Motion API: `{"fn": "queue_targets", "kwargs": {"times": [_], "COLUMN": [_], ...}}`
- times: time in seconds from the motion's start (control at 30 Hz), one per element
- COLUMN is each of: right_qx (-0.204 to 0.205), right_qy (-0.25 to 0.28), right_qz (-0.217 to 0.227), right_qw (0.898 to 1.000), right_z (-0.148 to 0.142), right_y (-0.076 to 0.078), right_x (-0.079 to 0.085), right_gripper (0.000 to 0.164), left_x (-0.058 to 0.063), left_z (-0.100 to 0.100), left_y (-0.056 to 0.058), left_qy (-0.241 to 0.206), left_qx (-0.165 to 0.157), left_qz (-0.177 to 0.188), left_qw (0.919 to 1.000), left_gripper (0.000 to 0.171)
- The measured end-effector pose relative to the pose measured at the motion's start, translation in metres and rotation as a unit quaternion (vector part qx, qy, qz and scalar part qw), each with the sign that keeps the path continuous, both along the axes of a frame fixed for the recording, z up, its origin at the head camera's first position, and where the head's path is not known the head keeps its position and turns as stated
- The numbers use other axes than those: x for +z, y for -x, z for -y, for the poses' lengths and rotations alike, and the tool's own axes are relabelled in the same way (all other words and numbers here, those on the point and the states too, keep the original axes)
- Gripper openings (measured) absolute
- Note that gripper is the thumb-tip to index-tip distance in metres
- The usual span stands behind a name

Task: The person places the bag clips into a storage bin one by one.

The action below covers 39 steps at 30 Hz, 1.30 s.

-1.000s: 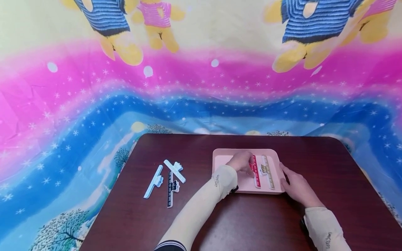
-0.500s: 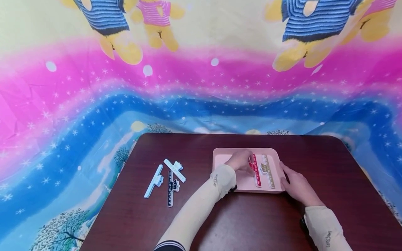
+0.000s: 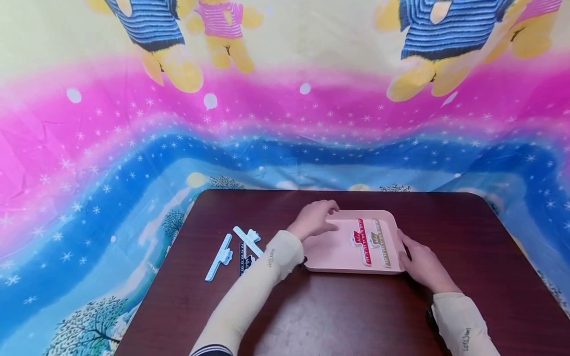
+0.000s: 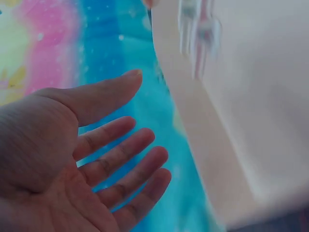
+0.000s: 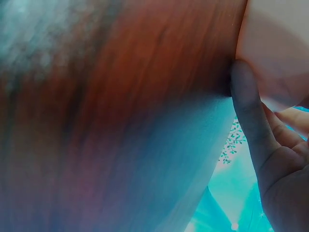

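My left hand [image 3: 315, 218], fingers spread and holding nothing, hovers over the left side of the pink tray [image 3: 327, 264]. The left wrist view shows the palm of that hand [image 4: 116, 159] beside the tray's wall [image 4: 188, 130]. Inside the tray, a red piano-key clip [image 3: 362, 242] lies alongside a gold one [image 3: 381, 244]; both appear blurred at the top of the left wrist view. My right hand [image 3: 423, 262] rests against the tray's right wall with extended fingers. In the right wrist view, the thumb [image 5: 246, 87] touches the tray's outer side.
Left of the tray on the dark wooden table [image 3: 338, 311] lie a pale blue clip [image 3: 218, 258], a white clip [image 3: 248, 241] and a black piano-key clip [image 3: 242, 259]. My left sleeve partly covers the black one. A patterned curtain [image 3: 285, 113] hangs behind the table.
My left hand has let go of the red clip and moved left, leaving it in the tray. The right hand stays at the tray's right side.
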State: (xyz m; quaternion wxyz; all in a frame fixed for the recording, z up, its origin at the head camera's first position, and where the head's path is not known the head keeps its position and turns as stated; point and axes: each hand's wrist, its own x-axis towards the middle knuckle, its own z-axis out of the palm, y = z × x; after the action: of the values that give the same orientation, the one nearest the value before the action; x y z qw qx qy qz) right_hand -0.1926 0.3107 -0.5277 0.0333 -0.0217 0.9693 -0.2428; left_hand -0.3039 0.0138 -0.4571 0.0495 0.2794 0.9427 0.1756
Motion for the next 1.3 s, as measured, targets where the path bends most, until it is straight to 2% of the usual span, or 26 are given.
{"fn": "queue_targets", "kwargs": {"times": [0.13,0.27,0.4,0.57,0.7,0.83,1.03,1.13,1.3], "right_qx": [0.002,0.006,0.005,0.002,0.005,0.004,0.005,0.009,0.015], "right_qy": [-0.002,-0.003,0.000,-0.002,-0.007,-0.009,-0.004,-0.004,-0.008], "right_qz": [-0.004,-0.008,-0.006,-0.006,-0.008,-0.010,-0.004,-0.006,-0.015], "right_qw": [1.000,1.000,1.000,1.000,1.000,1.000,1.000,1.000,1.000], "right_z": [-0.001,-0.001,-0.002,-0.004,-0.003,-0.004,-0.003,-0.001,0.000], "right_y": [0.000,0.001,0.000,0.000,0.000,0.000,0.000,0.001,0.001], "right_x": [-0.001,-0.002,-0.001,-0.001,-0.002,-0.003,-0.003,-0.003,-0.001], "right_gripper": [0.068,0.068,0.068,0.068,0.068,0.067,0.069,0.067,0.067], "left_x": [0.003,-0.001,-0.008,-0.019,-0.027,-0.034,-0.045,-0.049,-0.057], "left_z": [0.042,0.087,0.126,0.159,0.177,0.191,0.206,0.208,0.206], "left_y": [0.002,0.002,-0.003,-0.016,-0.027,-0.033,-0.033,-0.031,-0.027], "left_qy": [0.006,0.010,0.010,0.021,0.036,0.040,0.041,0.048,0.065], "left_qx": [0.017,0.045,0.076,0.090,0.101,0.127,0.166,0.178,0.187], "left_qz": [-0.025,-0.036,-0.021,0.009,0.010,-0.002,-0.007,-0.008,-0.030], "left_qw": [0.9995,0.9983,0.9969,0.9957,0.9942,0.9911,0.9852,0.9829,0.9797], "left_gripper": [0.047,0.046,0.047,0.050,0.052,0.052,0.055,0.056,0.051]}}
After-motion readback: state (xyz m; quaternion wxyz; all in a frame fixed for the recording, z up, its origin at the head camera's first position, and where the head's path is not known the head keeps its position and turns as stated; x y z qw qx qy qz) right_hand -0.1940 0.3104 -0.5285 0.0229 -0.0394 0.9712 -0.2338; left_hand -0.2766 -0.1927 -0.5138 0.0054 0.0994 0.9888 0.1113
